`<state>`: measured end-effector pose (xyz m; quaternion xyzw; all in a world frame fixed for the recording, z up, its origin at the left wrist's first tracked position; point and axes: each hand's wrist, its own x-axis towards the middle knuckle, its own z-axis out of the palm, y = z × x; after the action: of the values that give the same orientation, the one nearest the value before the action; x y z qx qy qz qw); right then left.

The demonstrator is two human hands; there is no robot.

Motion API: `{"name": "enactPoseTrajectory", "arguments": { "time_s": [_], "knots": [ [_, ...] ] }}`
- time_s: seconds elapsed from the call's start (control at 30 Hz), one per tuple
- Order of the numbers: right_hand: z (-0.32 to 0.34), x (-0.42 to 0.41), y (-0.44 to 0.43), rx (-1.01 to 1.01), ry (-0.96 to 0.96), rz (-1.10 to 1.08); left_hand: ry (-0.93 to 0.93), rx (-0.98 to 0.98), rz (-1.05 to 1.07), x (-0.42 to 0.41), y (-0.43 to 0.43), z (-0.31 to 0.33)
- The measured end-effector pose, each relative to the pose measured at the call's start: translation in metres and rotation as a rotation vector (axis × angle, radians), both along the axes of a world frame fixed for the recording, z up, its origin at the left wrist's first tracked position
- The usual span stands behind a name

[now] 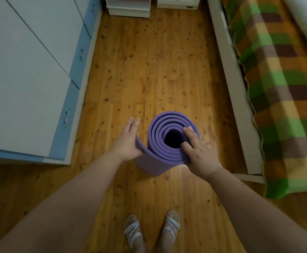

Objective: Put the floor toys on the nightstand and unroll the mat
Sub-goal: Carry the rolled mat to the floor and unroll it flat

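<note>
Rolled purple mat point(154, 165) is standing upright at near centre; left hand point(129, 141) is pressing flat against its left side; right hand point(200, 154) is resting straight fingers on its top rim; foam is looking light, springy; the loose outer edge suits gripping.

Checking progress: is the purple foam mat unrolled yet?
Rolled up: the purple foam mat shows spiral layers around a hollow core.

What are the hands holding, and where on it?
The rolled purple mat, upright: left hand presses its left side, right hand lies across its top end.
</note>
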<state>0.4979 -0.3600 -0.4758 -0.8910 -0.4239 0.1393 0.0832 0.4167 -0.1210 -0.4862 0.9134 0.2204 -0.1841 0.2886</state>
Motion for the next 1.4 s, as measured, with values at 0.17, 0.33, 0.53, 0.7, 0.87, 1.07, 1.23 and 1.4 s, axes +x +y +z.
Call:
{"name": "enactPoseTrajectory", "arguments": {
  "time_s": [0.17, 0.33, 0.53, 0.7, 0.87, 1.07, 1.23, 1.4],
  "knots": [
    [0.002, -0.002, -0.002, -0.012, 0.062, -0.018, -0.067, -0.641, 0.731, 0.032, -0.024, 0.002],
    [0.014, 0.0, 0.001, 0.07, 0.204, -0.033, 0.074, -0.641, 0.734, 0.046, -0.055, 0.017],
    [0.024, -0.023, 0.028, -0.15, -0.123, 0.086, 0.041, -0.235, 0.734, 0.049, -0.063, 0.01],
    [0.02, -0.036, 0.062, -0.278, -0.038, -0.084, -0.027, -0.155, 0.768, 0.039, -0.066, 0.017],
    [0.024, -0.015, 0.067, 0.009, 0.202, -0.203, -0.095, -0.009, 0.652, 0.04, -0.06, 0.041],
    [0.026, 0.012, 0.067, 0.471, 0.26, -0.263, -0.381, -0.132, 0.36, 0.031, -0.023, 0.051],
    [0.002, 0.03, 0.089, 0.652, 0.241, -0.063, -0.207, -0.168, 0.266, 0.028, 0.056, 0.026],
    [-0.083, 0.068, 0.084, 0.685, 0.108, 0.041, -0.003, 0.04, 0.043, 0.046, 0.094, -0.055]
  ]
}}
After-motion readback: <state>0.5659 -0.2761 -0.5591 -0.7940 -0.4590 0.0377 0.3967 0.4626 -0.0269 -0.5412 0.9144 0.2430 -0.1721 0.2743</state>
